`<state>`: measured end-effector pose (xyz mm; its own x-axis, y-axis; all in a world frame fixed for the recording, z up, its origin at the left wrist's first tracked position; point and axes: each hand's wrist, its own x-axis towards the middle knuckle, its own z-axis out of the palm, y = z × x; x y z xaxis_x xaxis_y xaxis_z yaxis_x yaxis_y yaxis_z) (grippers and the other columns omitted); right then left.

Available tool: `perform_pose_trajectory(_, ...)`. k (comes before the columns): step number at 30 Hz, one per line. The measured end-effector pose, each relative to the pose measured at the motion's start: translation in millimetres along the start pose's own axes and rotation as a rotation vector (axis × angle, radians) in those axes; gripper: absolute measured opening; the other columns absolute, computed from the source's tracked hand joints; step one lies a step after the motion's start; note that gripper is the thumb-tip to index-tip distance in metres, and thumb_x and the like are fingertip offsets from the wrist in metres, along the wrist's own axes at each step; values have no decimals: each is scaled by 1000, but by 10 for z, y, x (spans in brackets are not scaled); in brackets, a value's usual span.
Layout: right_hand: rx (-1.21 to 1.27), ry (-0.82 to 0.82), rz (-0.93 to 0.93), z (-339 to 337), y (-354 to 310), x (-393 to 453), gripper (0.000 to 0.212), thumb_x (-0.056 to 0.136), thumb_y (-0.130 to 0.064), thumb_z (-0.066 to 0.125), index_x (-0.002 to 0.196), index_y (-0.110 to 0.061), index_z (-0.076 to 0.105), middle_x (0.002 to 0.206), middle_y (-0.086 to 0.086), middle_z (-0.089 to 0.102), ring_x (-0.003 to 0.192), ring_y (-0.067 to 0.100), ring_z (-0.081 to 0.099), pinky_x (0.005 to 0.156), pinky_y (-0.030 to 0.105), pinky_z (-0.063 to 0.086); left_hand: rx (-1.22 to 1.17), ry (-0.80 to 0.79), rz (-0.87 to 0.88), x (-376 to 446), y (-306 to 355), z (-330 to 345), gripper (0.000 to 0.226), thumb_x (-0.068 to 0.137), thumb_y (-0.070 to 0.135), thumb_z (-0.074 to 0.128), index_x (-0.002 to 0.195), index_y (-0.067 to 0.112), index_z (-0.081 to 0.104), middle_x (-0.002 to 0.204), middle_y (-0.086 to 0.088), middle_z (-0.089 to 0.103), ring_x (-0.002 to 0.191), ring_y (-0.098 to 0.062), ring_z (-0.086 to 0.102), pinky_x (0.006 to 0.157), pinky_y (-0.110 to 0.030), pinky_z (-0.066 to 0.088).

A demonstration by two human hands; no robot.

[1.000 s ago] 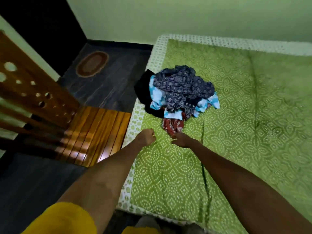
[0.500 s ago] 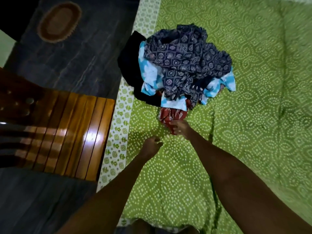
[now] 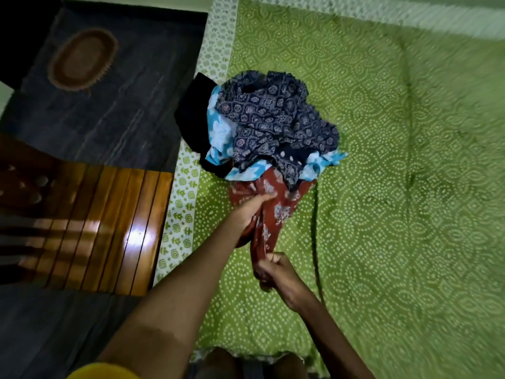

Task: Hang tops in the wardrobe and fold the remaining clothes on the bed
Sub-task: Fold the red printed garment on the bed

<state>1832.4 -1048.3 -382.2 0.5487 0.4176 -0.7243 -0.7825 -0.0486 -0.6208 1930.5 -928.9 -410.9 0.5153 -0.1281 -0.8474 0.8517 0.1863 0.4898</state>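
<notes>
1. The right hand (image 3: 276, 272), just below the frame's centre, was closed around the bunched lower end of a red patterned garment (image 3: 269, 212).
2. The left hand (image 3: 252, 209), just above it, gripped the same garment higher up, its fingers pressed into the cloth.
3. The garment's upper part lay trapped beneath a pile of clothes (image 3: 269, 127) at the centre of the frame, on the bed (image 3: 410, 187).
4. The pile showed a navy printed piece on top, a light blue piece under it and a black piece (image 3: 194, 119) at its left side.
5. Likely risk: a firm pull toward the bottom of the frame could drag the whole pile along, because its weight sat on the red cloth.
6. The black piece already hung past the left edge of the bed, so a sideways tug could tip it to the floor (image 3: 109, 105).
7. A hard yank might also stretch or snag the red cloth where it was pinned.
8. Edges: the bed's white printed border (image 3: 180, 203) ran down the frame's centre-left, very near the pile.
9. A wooden slatted chair (image 3: 109, 228) stood against that edge at the left of the frame, crowding that side.
10. Open room lay to the right, where the green sheet looked bare, good for spreading and folding.
11. No wardrobe was visible.
</notes>
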Motion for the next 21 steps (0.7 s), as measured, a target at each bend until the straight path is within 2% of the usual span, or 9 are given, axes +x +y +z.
perform_pose_trajectory(2, -89, -88, 51, -114, -16, -190, 15, 60, -19, 65, 52, -16, 53, 48, -1, 46, 41, 7, 40, 44, 19, 38, -30, 81, -18, -119, -117, 115, 40, 96, 21, 49, 130, -1, 51, 81, -6, 65, 75, -19, 59, 73, -26, 49)
perform_pose_trajectory(3, -62, -89, 70, -173, -26, -270, 12, 62, -22, 67, 59, -15, 58, 53, 2, 50, 46, 9, 47, 49, 20, 42, -73, 109, -2, -223, -160, 191, 36, 96, 16, 49, 126, -4, 54, 79, -7, 63, 69, -18, 58, 71, -27, 49)
perform_pose_trajectory(7, 584, 174, 78, -445, 82, -251, 38, 74, -45, 57, 84, -9, 66, 74, 7, 68, 75, 23, 62, 65, 32, 51, -171, -94, -10, -878, -388, 329, 25, 97, 16, 46, 99, 5, 68, 80, -9, 70, 63, -17, 68, 70, -27, 56)
perform_pose_trajectory(9, 850, 90, 22, -429, 13, -302, 57, 81, -53, 48, 93, -3, 73, 95, 16, 71, 85, 32, 68, 68, 40, 57, -53, -209, -72, -1246, -561, 343, 37, 98, 12, 40, 81, 4, 71, 65, -8, 70, 53, -15, 67, 56, -24, 56)
perform_pose_trajectory(11, 985, 13, -148, -390, -152, -360, 62, 85, -53, 40, 98, -2, 73, 105, 18, 69, 91, 32, 69, 70, 44, 58, 104, -233, -158, -1546, -700, 291, 37, 98, 11, 40, 81, 4, 72, 66, -8, 70, 54, -15, 67, 59, -23, 56)
perform_pose_trajectory(13, 919, 12, -249, -311, -332, -460, 51, 88, -43, 42, 94, -5, 75, 98, 16, 72, 85, 28, 70, 69, 38, 59, 332, -146, -179, -1756, -760, 138, 26, 95, 20, 49, 110, 6, 65, 98, -10, 71, 85, -19, 68, 86, -29, 52)
perform_pose_trajectory(16, 689, 29, -185, -203, -446, -637, 33, 90, -20, 46, 80, -4, 73, 73, 11, 72, 61, 22, 69, 57, 30, 58, 573, -81, -179, -1952, -763, -82, 61, 80, 37, 66, 133, 13, 49, 141, -3, 44, 131, -23, 41, 112, -34, 28)
perform_pose_trajectory(19, 392, -83, -75, -159, -516, -930, 26, 73, -14, 55, 94, -1, 64, 75, 11, 72, 62, 22, 69, 65, 29, 58, 555, -4, -50, -2126, -693, -108, 28, 96, 21, 47, 120, 8, 54, 126, 1, 50, 109, -15, 50, 99, -32, 35)
perform_pose_trajectory(21, 93, -217, -5, -127, -576, -1151, 22, 73, -4, 57, 93, -3, 65, 76, 8, 73, 65, 19, 70, 66, 27, 58, 137, 152, 159, -2149, -620, -92, 29, 97, 25, 37, 95, 9, 61, 114, -7, 59, 88, -15, 56, 82, -33, 41)
